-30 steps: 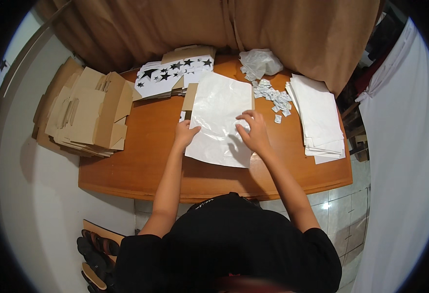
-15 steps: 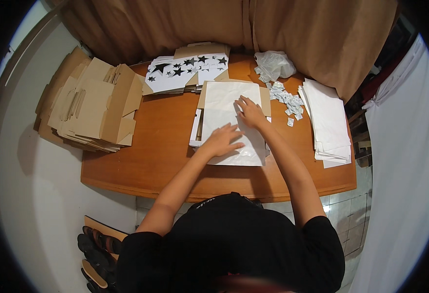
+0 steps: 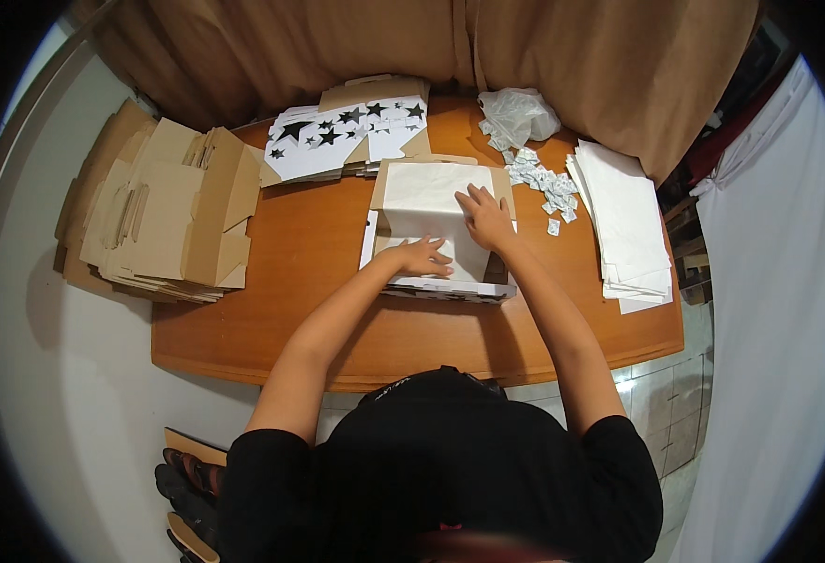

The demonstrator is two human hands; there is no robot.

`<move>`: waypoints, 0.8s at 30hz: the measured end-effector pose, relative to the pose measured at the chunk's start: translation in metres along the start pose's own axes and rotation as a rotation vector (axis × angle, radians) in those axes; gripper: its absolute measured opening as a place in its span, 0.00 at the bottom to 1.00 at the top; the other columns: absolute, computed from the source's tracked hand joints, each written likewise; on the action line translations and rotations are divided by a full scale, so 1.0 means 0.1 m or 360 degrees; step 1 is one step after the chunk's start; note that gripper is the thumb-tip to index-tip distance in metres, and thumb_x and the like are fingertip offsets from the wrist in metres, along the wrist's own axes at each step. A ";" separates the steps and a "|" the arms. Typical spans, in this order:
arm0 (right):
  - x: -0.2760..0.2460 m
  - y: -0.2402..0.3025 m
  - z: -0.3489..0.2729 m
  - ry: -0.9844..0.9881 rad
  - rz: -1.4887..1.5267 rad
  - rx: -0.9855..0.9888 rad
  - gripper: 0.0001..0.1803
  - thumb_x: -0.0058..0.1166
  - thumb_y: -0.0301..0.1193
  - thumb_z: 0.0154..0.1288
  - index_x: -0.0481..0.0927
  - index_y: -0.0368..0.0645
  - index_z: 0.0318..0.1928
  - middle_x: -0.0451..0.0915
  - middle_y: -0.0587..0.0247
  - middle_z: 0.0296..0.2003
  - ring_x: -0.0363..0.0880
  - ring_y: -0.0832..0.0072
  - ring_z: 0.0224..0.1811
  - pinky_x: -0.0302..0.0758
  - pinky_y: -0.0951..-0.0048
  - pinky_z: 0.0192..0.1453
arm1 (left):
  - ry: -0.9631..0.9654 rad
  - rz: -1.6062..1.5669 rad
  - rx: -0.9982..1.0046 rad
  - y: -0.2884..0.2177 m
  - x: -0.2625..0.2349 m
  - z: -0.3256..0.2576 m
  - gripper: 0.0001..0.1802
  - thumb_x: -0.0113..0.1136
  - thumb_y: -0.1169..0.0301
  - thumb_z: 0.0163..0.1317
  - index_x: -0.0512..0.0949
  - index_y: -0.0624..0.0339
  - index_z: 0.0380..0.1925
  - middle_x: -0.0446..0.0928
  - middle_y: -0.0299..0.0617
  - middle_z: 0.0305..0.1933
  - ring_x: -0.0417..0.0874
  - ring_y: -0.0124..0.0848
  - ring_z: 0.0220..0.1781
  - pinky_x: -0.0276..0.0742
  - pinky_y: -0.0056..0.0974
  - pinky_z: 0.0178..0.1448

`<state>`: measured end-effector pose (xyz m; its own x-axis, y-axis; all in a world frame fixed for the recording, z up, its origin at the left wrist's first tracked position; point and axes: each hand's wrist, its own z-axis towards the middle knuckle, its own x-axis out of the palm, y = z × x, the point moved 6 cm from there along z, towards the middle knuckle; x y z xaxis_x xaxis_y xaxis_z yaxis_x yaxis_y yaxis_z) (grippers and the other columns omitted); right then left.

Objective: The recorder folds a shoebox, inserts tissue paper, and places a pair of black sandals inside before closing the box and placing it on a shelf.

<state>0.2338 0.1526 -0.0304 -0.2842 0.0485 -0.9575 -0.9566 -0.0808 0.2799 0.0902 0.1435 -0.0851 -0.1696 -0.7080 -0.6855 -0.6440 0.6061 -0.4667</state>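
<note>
Pressing white paper sheet (image 3: 428, 211) — left hand (image 3: 423, 257), right hand (image 3: 487, 218) flat atop, fingers spread

We see an open shallow box (image 3: 438, 289) mid-table (image 3: 272, 310), a paper sheet (image 3: 428, 211) lying in it. Left hand (image 3: 423, 256) rests on the sheet's near part, right hand (image 3: 487, 218) on its right side. Flattened cardboard stack (image 3: 164, 220) sits at the left edge. Star-printed flat boxes (image 3: 347, 136) lie behind. Small packets (image 3: 542, 178) and a plastic bag (image 3: 517, 116) lie right-rear, a paper stack (image 3: 626, 225) far right.
</note>
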 end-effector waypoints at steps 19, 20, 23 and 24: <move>-0.15 0.08 -0.11 -0.0163 -0.0138 0.0102 0.29 0.52 0.45 0.58 0.65 0.54 0.60 0.58 0.56 0.63 0.51 0.55 0.67 0.46 0.35 0.64 | 0.0200 -0.0547 0.0020 -0.13 0.03 -0.27 0.49 0.41 0.29 0.50 0.71 0.62 0.54 0.63 0.55 0.63 0.61 0.47 0.66 0.53 0.40 0.68; -0.20 0.09 -0.14 -0.0235 -0.0156 0.0121 0.30 0.52 0.46 0.57 0.65 0.53 0.60 0.57 0.56 0.64 0.49 0.55 0.68 0.46 0.35 0.64 | 0.0198 -0.0541 0.0026 -0.14 0.01 -0.31 0.49 0.41 0.29 0.50 0.71 0.62 0.54 0.63 0.55 0.63 0.61 0.47 0.66 0.53 0.40 0.68; -0.36 0.06 -0.32 -0.0367 0.0079 0.0294 0.33 0.54 0.45 0.56 0.63 0.48 0.61 0.55 0.50 0.64 0.47 0.53 0.68 0.47 0.35 0.63 | -0.0645 -0.0904 0.0359 -0.12 -0.26 -0.61 0.26 0.57 0.53 0.58 0.75 0.65 0.47 0.77 0.48 0.47 0.76 0.41 0.51 0.68 0.38 0.57; -0.35 0.04 -0.41 -0.0372 0.0076 0.0298 0.33 0.54 0.45 0.56 0.63 0.48 0.61 0.55 0.50 0.64 0.47 0.53 0.68 0.47 0.35 0.63 | -0.0643 -0.0900 0.0366 -0.08 -0.22 -0.69 0.26 0.57 0.53 0.58 0.75 0.65 0.47 0.77 0.48 0.47 0.76 0.41 0.51 0.68 0.38 0.57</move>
<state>0.2424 0.1102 0.0011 -0.3152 0.2786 -0.9072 -0.9308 0.0956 0.3528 0.0474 0.1293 -0.0277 0.4598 -0.7732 -0.4368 -0.3712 0.2794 -0.8855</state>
